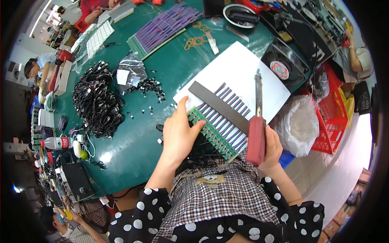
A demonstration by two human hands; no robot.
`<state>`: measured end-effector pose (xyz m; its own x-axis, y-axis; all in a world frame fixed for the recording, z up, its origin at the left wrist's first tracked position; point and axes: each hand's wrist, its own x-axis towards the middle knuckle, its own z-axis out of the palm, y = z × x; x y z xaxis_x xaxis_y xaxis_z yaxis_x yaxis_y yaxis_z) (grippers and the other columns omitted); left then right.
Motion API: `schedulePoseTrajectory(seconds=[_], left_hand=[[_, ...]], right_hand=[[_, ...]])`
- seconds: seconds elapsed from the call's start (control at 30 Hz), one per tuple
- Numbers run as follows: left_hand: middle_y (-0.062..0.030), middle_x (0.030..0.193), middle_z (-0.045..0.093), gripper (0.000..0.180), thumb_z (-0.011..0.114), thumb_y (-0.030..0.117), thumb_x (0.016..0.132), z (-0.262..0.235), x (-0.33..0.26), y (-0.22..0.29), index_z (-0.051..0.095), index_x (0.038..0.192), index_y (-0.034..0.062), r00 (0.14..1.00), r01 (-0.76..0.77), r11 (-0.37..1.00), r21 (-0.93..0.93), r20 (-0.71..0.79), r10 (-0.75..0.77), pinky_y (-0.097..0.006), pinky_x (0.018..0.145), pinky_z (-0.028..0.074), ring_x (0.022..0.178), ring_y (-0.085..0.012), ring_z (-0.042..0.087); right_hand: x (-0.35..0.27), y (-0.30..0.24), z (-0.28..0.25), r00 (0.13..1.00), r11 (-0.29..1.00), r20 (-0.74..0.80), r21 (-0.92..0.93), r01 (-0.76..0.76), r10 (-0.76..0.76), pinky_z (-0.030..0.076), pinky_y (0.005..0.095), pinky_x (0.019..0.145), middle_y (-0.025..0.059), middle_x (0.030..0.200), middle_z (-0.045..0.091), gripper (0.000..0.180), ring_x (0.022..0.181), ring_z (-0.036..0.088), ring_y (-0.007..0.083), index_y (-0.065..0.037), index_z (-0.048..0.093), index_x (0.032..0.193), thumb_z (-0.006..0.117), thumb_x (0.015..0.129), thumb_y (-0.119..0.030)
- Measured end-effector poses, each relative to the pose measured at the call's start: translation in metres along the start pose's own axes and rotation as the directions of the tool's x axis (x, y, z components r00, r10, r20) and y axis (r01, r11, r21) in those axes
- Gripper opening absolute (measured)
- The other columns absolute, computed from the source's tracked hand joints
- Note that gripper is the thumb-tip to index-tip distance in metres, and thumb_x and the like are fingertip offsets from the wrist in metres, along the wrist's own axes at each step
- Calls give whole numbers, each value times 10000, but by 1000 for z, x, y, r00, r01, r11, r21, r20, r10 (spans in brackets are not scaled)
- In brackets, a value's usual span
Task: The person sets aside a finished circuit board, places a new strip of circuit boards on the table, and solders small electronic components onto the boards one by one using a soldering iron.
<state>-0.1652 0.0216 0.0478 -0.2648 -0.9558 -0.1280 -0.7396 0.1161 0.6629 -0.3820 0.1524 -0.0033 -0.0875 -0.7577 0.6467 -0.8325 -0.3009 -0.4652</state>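
Note:
In my right hand (272, 150) is a soldering gun (257, 139) with a red handle, its metal barrel pointing away from me over a white board (237, 60). My left hand (178, 131) grips the left end of a green circuit board strip (212, 135), thumb on its top face and index finger stretched along the edge; the other fingers are partly hidden. Rows of dark and purple wires (233, 133) run from the strip across the white board. A flat grey bar (219, 102) lies across these wires. The soldering tip is apart from the strip.
Left on the green table (133, 158) lie a heap of black cables (97, 99), a plastic bag (131, 72) and loose connectors (152, 88). Farther back are wired boards (166, 26) and rubber bands (195, 42). A fan (283, 65) and red crate (334, 117) stand right. Other people work nearby.

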Motion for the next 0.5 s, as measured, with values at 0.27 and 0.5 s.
schedulePoseTrajectory(seconds=[0.27, 0.5], left_hand=[[-128, 975, 668, 436, 735, 77, 767, -30, -16, -4, 587, 1163, -32, 996, 63, 820, -568, 93, -12, -301, 789, 498, 879, -192, 641], [-67, 787, 561, 253, 796, 65, 641, -136, -195, -108, 614, 804, -1, 945, -147, 596, -790, -289, -150, -282, 666, 440, 734, -173, 543]], right_hand=[[15, 3, -5, 999, 994, -12, -96, 46, -47, 534, 381, 790, 230, 1102, 616, 609, 928, 645, 364, 19, 491, 1323, 679, 743, -2], [12, 18, -4, 996, 992, 12, -99, 84, -83, 523, 376, 782, 190, 1099, 620, 617, 931, 640, 344, -3, 438, 1372, 639, 790, 42]])
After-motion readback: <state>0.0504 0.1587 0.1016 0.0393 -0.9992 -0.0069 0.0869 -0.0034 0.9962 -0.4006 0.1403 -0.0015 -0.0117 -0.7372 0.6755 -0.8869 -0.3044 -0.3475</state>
